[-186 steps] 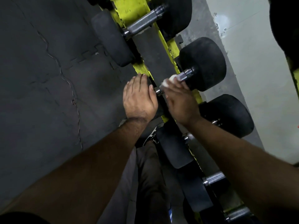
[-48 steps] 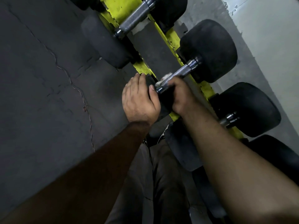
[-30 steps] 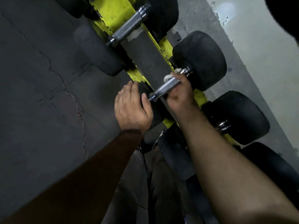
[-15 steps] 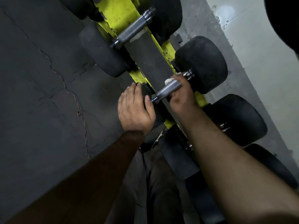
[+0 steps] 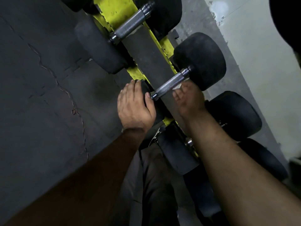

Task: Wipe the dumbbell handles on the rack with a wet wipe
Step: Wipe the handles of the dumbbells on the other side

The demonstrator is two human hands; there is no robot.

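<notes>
Fingers of the left hand [image 5: 135, 105] lay flat over the dumbbell's near head. Beyond it, the right hand [image 5: 189, 97] pinched a wet wipe [image 5: 177, 86] just under the knurled handle [image 5: 170, 84] on the yellow rack [image 5: 121, 9].

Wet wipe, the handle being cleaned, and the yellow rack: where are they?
wet wipe [image 5: 177, 86]: head view, white corner under the handle.
dumbbell handle [image 5: 171, 84]: head view, knurled middle.
yellow rack [image 5: 118, 11]: head view, bare painted rail.

Yellow rack [image 5: 121, 13] runs from 12 toward 5 o'clock; black dumbbells [image 5: 199, 60] rest across it, on dark floor [image 5: 40, 95].
</notes>
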